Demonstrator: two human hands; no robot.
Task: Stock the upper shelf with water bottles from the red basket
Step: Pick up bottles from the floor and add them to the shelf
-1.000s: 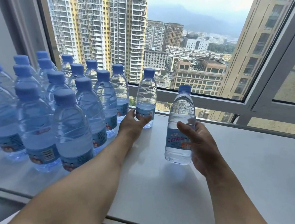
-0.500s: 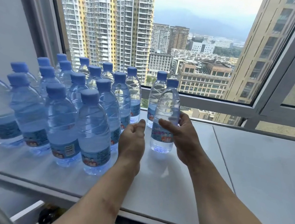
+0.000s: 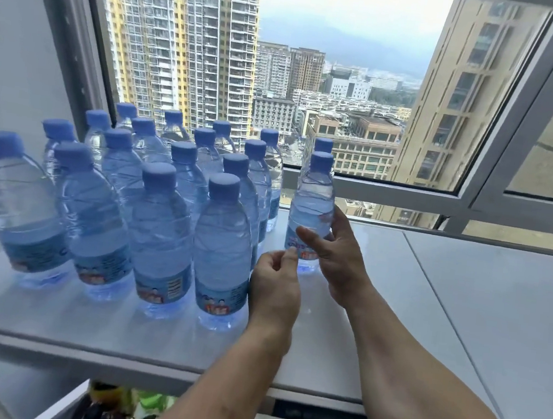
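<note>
Several clear water bottles (image 3: 164, 217) with blue caps stand in rows on the left half of the white upper shelf (image 3: 428, 312). At the right end of the group stands one more water bottle (image 3: 311, 206), and my right hand (image 3: 340, 258) is wrapped round it, thumb across the label and fingers behind. Another bottle's cap (image 3: 324, 144) shows just behind it. My left hand (image 3: 275, 285) hovers beside the nearest front bottle (image 3: 221, 254), fingers loosely curled and holding nothing. The red basket is out of view.
A window with a grey metal frame (image 3: 476, 201) runs along the back of the shelf, and a wall (image 3: 14, 76) closes the left side. Below the shelf's front edge, dark, yellow and green items (image 3: 115, 404) show on a lower level.
My right hand has carried the bottle left and back, up to the right end of the group. My left hand has drawn back from the rear bottle toward me.
</note>
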